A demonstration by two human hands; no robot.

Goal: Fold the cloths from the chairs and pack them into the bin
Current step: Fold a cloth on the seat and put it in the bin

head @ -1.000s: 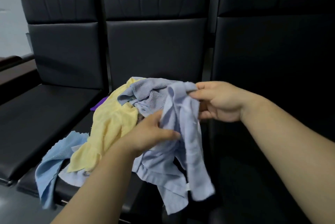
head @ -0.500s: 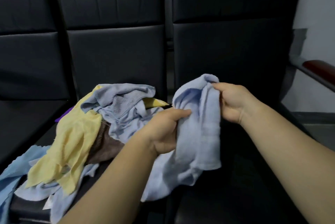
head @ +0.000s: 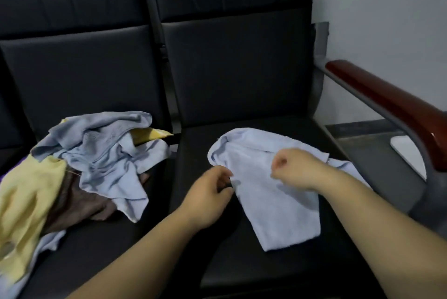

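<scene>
Where it lies on the seat (head: 266, 264), the pale-blue cloth (head: 278, 214) is rumpled.

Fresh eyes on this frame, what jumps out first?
The light blue cloth lying on the right-hand seat, with the left hand pinching its left edge and the right hand gripping it near the middle. Next, the rumpled pile of cloths on the seat to the left, with blue, yellow and brown mixed. The reddish wooden armrest at far right stands out against the black chairs.
</scene>
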